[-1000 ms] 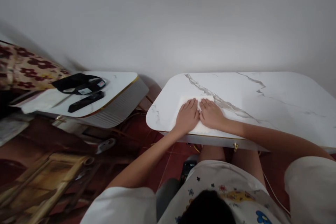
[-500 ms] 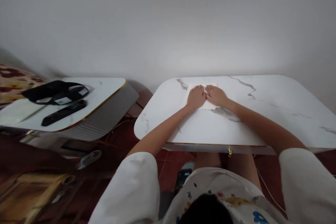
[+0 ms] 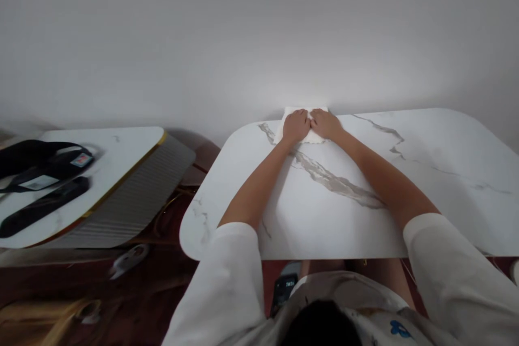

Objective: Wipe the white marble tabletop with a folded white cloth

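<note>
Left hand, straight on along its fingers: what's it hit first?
Likely the wall, perhaps with the far edge of the white cloth under the left hand in between; any gap is hard to judge here.

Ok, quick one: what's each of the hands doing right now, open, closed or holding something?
Left hand: open, laid on the white cloth, not gripping it.
Right hand: open, laid on the same cloth.

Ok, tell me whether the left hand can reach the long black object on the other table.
Probably not without shifting over: the left hand rests on the white cloth, and a gap separates this table from the other table. Nothing seems to cover the long black object, though.
</note>
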A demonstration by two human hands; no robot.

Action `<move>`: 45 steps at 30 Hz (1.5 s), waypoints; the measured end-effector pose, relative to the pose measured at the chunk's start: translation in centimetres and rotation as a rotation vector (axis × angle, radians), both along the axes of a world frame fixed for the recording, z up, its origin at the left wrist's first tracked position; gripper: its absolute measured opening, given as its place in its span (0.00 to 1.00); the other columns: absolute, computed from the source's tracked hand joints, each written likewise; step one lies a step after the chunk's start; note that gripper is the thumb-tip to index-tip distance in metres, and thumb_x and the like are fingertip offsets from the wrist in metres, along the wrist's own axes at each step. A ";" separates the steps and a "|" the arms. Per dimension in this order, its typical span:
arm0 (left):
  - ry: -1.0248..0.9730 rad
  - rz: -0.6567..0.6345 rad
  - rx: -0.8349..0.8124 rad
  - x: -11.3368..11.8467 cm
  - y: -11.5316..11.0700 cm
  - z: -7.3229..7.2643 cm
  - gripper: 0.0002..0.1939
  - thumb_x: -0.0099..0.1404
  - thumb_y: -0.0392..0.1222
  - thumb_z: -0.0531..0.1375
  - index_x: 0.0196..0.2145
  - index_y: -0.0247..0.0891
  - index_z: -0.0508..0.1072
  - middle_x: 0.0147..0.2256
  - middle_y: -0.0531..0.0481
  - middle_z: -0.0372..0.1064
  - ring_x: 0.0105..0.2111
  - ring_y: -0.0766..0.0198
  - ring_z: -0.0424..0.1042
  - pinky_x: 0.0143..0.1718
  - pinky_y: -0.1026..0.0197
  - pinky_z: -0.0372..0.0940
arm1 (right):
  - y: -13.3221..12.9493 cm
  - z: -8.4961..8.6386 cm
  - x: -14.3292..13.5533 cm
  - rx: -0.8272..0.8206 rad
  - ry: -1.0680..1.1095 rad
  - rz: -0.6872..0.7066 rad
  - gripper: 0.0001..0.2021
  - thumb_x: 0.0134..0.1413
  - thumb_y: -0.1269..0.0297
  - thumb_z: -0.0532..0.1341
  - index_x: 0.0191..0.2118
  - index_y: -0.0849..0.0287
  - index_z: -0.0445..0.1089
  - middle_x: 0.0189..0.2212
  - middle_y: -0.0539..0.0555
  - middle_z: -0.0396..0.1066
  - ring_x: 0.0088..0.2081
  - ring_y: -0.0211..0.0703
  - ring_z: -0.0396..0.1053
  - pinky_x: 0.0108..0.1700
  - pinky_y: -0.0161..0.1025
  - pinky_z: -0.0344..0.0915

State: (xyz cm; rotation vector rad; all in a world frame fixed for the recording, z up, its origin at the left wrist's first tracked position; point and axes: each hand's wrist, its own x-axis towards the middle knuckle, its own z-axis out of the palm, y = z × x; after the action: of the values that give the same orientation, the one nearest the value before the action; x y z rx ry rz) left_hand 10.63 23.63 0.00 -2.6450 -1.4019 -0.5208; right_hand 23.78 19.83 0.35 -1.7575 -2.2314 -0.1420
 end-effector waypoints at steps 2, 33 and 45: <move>-0.004 -0.047 -0.001 1.4 -0.2 0.1 0.18 0.69 0.36 0.44 0.48 0.36 0.70 0.50 0.39 0.71 0.53 0.52 0.67 0.56 0.50 0.60 | -0.7 -0.1 1.2 0.016 -0.006 -0.036 0.20 0.64 0.71 0.44 0.54 0.69 0.65 0.55 0.67 0.67 0.58 0.52 0.61 0.59 0.45 0.56; 0.017 -0.200 -0.180 1.0 -26.7 0.8 0.27 0.67 0.44 0.48 0.61 0.27 0.59 0.63 0.32 0.56 0.65 0.45 0.53 0.65 0.47 0.50 | -27.5 -0.2 4.3 -0.055 0.028 0.115 0.26 0.63 0.65 0.48 0.65 0.63 0.59 0.64 0.59 0.60 0.65 0.49 0.56 0.65 0.53 0.56; -0.017 -0.190 -0.042 4.3 -12.2 0.6 0.17 0.67 0.38 0.49 0.49 0.32 0.68 0.50 0.36 0.68 0.55 0.47 0.64 0.57 0.47 0.58 | -12.3 -0.1 6.7 -0.039 -0.001 0.059 0.25 0.63 0.68 0.48 0.64 0.64 0.60 0.64 0.57 0.60 0.65 0.44 0.56 0.64 0.42 0.55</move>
State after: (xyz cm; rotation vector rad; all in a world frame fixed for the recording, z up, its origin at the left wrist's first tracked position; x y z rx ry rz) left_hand 14.98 11.39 0.59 -2.8311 -1.1842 -0.5387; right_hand 30.44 7.51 0.22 -1.7096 -2.2984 -0.0879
